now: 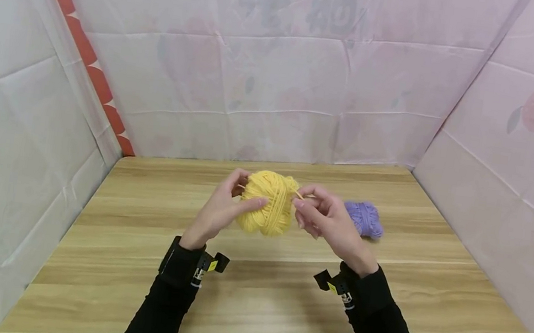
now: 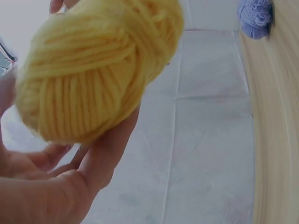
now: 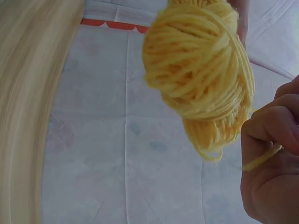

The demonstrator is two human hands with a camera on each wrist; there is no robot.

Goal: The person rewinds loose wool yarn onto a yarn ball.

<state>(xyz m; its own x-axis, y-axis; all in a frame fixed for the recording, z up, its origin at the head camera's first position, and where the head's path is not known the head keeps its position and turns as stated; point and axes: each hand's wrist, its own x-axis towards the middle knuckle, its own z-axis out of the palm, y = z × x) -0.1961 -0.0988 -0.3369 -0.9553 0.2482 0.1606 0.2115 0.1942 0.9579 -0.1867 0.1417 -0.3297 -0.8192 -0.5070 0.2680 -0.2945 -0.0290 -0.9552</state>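
A ball of yellow yarn is held up over the wooden table by my left hand, its thumb across the near side and the other fingers behind. In the left wrist view the yellow yarn ball fills the upper left, resting against the fingers. My right hand, at the ball's right side, pinches a strand of yellow yarn between thumb and fingers. The right wrist view shows a small loose loop hanging from the ball's lower end. Behind the right hand lies a ball of purple yarn on the table.
The wooden table runs to pale printed sheets that hang as walls at the back, the left and the right. A red scalloped strip edges the back left corner. Both wrists carry black straps with small cameras.
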